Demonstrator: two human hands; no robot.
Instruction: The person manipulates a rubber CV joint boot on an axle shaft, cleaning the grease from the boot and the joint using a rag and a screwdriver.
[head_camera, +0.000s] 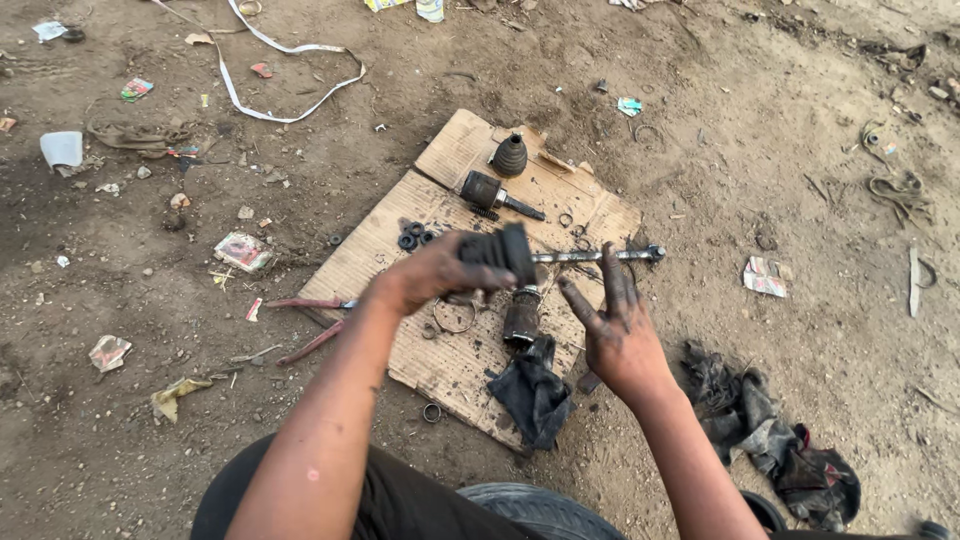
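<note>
My left hand (430, 275) grips a black ribbed rubber boot (500, 250) that sits on a long metal axle shaft (600, 256), held above a sheet of cardboard (370, 260). My right hand (615, 330), greasy, is beside the shaft with fingers spread and holds nothing. Under the boot stands a dark cylindrical joint housing (521, 320). Farther back on the cardboard lie another joint with a stub shaft (492, 192) and a small conical boot (511, 155). Black rings (412, 236) lie left of my left hand.
A dark rag (535, 392) lies at the cardboard's near edge, more greasy rags (770, 440) at right. Pliers with red handles (310, 303) lie left. A tyre (540, 508) is at my knees. Litter, a white strap (270, 100) and wire clips are scattered on dirt ground.
</note>
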